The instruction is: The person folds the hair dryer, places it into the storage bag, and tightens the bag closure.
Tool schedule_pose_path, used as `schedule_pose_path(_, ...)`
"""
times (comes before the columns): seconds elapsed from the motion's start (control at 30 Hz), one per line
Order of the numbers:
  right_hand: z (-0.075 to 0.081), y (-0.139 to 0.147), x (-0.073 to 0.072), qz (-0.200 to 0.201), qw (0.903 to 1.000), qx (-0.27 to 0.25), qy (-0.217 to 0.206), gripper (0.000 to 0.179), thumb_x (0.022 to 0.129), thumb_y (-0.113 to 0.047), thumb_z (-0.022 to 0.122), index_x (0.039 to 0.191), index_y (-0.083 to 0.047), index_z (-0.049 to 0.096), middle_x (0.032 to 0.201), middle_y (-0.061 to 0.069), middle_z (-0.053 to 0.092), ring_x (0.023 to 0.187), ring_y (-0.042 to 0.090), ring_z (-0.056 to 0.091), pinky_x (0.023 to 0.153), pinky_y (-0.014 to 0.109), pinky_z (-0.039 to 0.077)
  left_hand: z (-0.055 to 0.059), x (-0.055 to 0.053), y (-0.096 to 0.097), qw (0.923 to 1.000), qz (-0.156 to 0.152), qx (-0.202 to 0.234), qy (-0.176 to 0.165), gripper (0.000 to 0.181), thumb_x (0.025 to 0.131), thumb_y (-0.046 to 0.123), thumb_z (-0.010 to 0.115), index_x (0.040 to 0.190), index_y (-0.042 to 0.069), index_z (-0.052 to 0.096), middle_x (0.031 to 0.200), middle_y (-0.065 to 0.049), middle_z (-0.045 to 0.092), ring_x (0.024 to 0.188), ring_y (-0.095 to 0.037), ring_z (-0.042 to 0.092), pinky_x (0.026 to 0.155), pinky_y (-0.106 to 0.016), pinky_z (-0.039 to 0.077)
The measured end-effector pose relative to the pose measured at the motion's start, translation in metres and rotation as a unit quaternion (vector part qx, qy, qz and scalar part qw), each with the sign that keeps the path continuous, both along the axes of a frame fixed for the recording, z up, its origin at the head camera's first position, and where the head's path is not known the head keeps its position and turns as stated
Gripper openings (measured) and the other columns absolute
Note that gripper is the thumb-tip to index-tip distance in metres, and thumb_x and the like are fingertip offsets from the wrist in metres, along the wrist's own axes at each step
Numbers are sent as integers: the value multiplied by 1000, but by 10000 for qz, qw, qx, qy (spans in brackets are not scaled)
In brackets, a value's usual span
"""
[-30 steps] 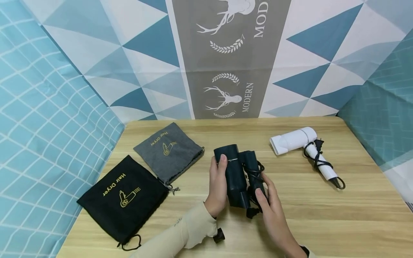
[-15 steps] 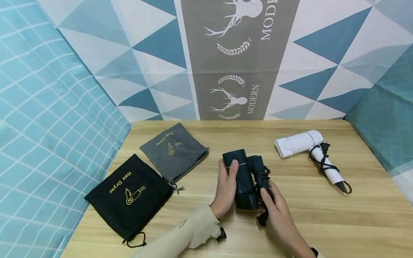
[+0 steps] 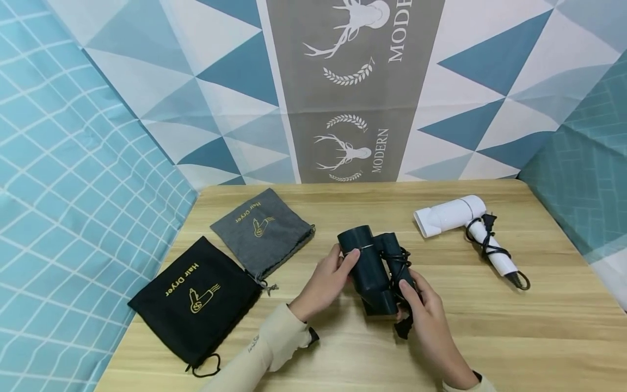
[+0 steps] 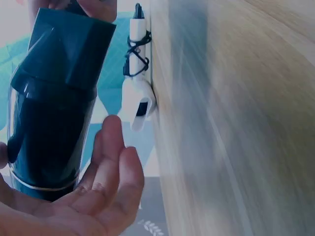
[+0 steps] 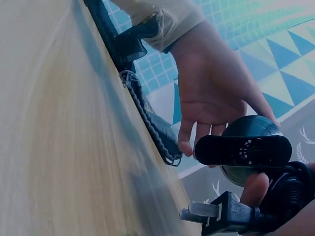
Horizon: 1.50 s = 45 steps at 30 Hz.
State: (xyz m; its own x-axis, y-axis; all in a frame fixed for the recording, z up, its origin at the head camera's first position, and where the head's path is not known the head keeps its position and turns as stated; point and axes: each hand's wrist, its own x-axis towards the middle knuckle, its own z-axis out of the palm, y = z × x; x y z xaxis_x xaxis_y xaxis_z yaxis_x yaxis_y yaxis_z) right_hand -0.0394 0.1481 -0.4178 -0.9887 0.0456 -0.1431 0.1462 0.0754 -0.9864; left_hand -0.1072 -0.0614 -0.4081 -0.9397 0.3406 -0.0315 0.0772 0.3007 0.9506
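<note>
A dark green hair dryer point(image 3: 368, 272) is held over the table with its handle folded alongside the barrel and a black cord wound round it. My left hand point(image 3: 327, 280) holds the barrel near its far end, thumb on top and fingers around the underside. In the left wrist view, those fingers point(image 4: 110, 172) reach past the barrel point(image 4: 54, 113). My right hand point(image 3: 427, 316) grips the handle and wound cord from the right. The cord's two-pin plug point(image 5: 216, 214) hangs below, and the right wrist view shows the dryer's end point(image 5: 243, 150) close up.
To the right lies a white hair dryer point(image 3: 448, 215), its black cord wrapped round the handle. On the left are a grey drawstring pouch point(image 3: 264, 234) and a black one point(image 3: 196, 299), both printed "Hair Dryer". A patterned cloth wall stands behind the wooden table point(image 3: 490, 348).
My left wrist has swung left and lower, and the hand now holds the barrel more from the side. The dryer has rolled and tilted slightly. The right hand keeps its hold on the handle.
</note>
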Motion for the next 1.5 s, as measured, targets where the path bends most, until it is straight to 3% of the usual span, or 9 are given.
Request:
schedule_pose_path(0.3,-1,-3,0,-47,9996,-259,-68,54,107,-38,45,149,-6,35,129,23,50,79,18,59,67,31,55,-2,7,-13,9977,-80,-532,423,52,103,57,39,134,17,51,83,-11,67,72,-32,65,72,-31,50)
schedule_pose_path(0.5,-1,-1,-2,-123,9989,-439,-57,51,107,-37,44,148,-6,36,128,23,50,78,16,59,65,31,55,-5,16,-29,9951,-196,-721,648,31,106,38,49,119,13,61,90,-9,69,74,-28,68,66,-29,53)
schedule_pose_path(0.63,0,1,-3,-118,9984,-549,-121,54,107,-39,44,148,-6,34,132,22,47,85,15,58,66,30,55,-7,19,-42,9906,-43,-1050,872,25,105,32,52,115,12,62,89,-7,70,72,-23,68,66,-27,52)
schedule_pose_path(0.87,0,0,-5,-95,9983,-544,-179,54,107,-39,44,148,-5,35,133,22,47,85,14,58,68,29,54,-6,10,-72,9643,829,-1924,1622,20,102,24,60,113,9,66,87,5,65,76,-7,61,69,-27,53)
schedule_pose_path(1.0,-1,0,-5,-97,9980,-554,-273,54,107,-40,44,148,-6,35,133,22,46,84,15,58,67,29,54,-7,5,-94,9606,1337,-1932,1487,18,99,20,64,112,7,67,95,3,64,84,-11,61,72,-32,53)
schedule_pose_path(1.1,-3,0,-5,-126,9979,-529,-355,57,106,-41,44,149,-5,33,136,22,45,90,12,57,71,27,53,-12,1,-108,9524,1634,-2140,1427,19,98,19,66,112,6,67,101,-3,64,89,-16,60,77,-36,52)
schedule_pose_path(1.3,-6,2,-6,-203,9975,-471,-478,56,107,-40,44,148,-4,35,125,17,49,80,14,57,69,27,52,-19,-2,-116,9395,1832,-2610,1251,19,96,21,67,107,5,67,96,-6,63,80,-18,57,72,-37,49)
schedule_pose_path(1.37,-7,2,-8,-170,9975,-500,-469,54,107,-39,44,147,-4,36,121,15,50,77,15,56,68,28,52,-20,-2,-116,9293,2004,-2768,1399,16,96,19,68,104,5,67,90,-4,62,76,-18,57,68,-36,49)
schedule_pose_path(1.5,-8,1,-10,-96,9972,-571,-465,54,107,-38,44,148,-3,35,118,10,52,75,15,56,67,28,52,-22,-3,-119,8997,2451,-3091,1867,14,95,14,68,104,4,69,93,-9,63,83,-26,57,72,-40,48)
